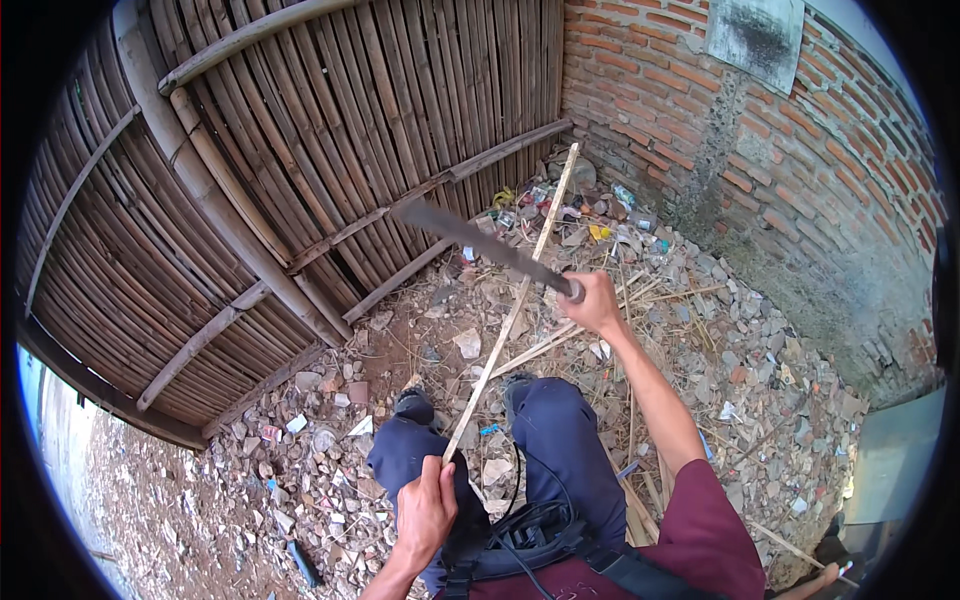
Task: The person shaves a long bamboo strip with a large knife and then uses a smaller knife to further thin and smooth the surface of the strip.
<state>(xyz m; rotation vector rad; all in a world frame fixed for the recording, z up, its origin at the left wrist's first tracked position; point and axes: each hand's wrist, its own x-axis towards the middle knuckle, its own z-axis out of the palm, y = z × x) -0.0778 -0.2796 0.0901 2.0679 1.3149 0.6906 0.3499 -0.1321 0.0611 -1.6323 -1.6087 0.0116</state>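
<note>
- Nearest: left hand (pixel 424 512) was closed, thumb and fingers pinching the near end of a long, pale, flat wooden strip (pixel 508 322).
- Legs in dark navy trousers (pixel 562 440) were bent; the strip's lower part ran up over the gap between the knees.
- Strip axis: from the left hand it led away from the body, slanting rightward, its far end free near the littered corner.
- Right hand (pixel 598 303) was farther out, just right of the strip's middle, fist wrapped round the handle of a long, dark grey metal blade (pixel 480 244).
- Key relation: the blade pointed leftward and slightly away, crossing the strip's line steeply. The right hand was the nearer one to that crossing; the left was well apart from it. Contact of blade and strip: could not tell, blade blurred.
- Beyond: brown bamboo-slat fence (pixel 320 130) to the left, reddish brick wall (pixel 660 100) to the right.
</note>
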